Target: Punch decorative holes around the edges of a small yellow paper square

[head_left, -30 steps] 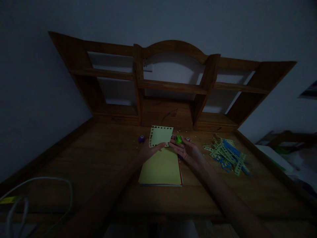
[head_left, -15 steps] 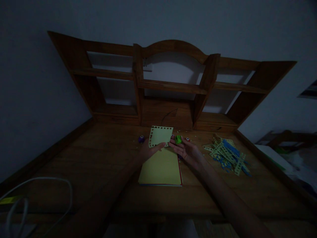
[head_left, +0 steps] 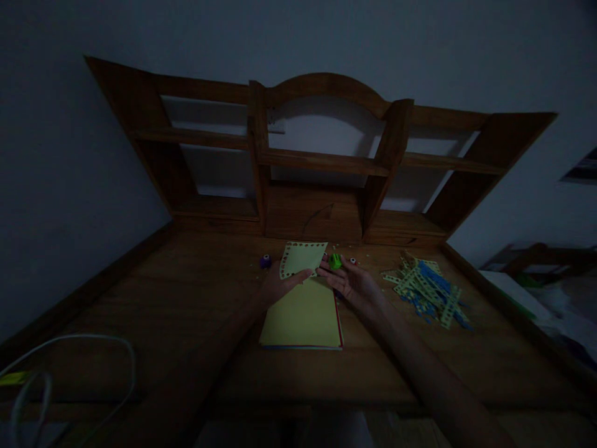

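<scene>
My left hand [head_left: 278,287] pinches the lower edge of a pale yellow sheet of paper [head_left: 304,256], its thumb on top. Small punched shapes line the sheet's borders. Just to the right, my right hand [head_left: 357,285] is turned palm up with a small green craft punch [head_left: 334,261] held at its fingers. Beneath both hands lies a stack of coloured paper [head_left: 303,320], yellow on top with a red edge showing. A purple craft punch [head_left: 265,261] sits left of the held sheet. Behind my right hand a red and white one [head_left: 353,261] is partly hidden.
A heap of punched yellow and blue paper strips [head_left: 429,289] lies at the right with small cut bits. A wooden shelf unit [head_left: 321,163] stands along the back of the desk [head_left: 163,298]. A white cable [head_left: 93,336] loops at the front left.
The far edge of the punched sheet has tipped slightly lower. Both hands keep their hold, and the whole view has shifted very little.
</scene>
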A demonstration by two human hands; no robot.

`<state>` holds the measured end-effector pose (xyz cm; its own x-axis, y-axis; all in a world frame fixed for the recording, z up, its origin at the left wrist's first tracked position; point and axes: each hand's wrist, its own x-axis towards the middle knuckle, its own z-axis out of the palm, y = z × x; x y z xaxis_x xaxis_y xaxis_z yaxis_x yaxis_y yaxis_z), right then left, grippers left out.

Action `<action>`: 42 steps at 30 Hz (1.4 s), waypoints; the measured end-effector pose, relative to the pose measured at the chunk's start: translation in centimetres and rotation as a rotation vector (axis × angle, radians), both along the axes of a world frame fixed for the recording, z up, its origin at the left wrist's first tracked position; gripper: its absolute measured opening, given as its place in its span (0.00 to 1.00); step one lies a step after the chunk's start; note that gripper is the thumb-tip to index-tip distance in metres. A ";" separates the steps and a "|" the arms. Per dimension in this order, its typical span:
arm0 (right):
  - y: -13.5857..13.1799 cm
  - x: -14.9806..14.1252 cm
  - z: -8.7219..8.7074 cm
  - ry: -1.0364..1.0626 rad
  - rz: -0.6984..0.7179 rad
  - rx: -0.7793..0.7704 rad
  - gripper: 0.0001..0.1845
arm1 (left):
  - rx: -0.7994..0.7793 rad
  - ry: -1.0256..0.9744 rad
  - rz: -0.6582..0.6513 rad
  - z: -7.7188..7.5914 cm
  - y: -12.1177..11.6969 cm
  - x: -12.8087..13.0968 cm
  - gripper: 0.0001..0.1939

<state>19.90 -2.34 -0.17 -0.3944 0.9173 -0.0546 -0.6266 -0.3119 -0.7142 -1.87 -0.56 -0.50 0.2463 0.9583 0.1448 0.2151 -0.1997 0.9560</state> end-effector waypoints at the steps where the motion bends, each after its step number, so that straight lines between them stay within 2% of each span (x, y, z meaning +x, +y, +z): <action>1: 0.0 0.0 0.0 0.001 -0.002 0.003 0.12 | -0.001 -0.002 0.007 0.0 0.0 0.0 0.19; 13: -0.1 -0.2 0.2 -0.017 -0.008 -0.005 0.13 | -0.058 -0.036 0.043 0.0 0.0 0.2 0.19; 23: 0.0 -0.1 0.0 -0.002 0.004 -0.007 0.13 | -0.012 -0.063 0.003 -0.6 0.5 0.1 0.19; 31: -0.1 -0.1 0.2 -0.009 0.020 -0.002 0.14 | -0.014 -0.025 0.027 0.1 0.1 0.2 0.18; 38: -0.1 0.0 0.3 -0.029 -0.006 0.002 0.16 | 0.028 0.014 0.069 -0.7 0.9 0.1 0.17; 42: -0.4 0.1 0.8 -0.039 0.015 -0.002 0.16 | 0.058 0.011 0.095 -0.7 1.1 0.1 0.16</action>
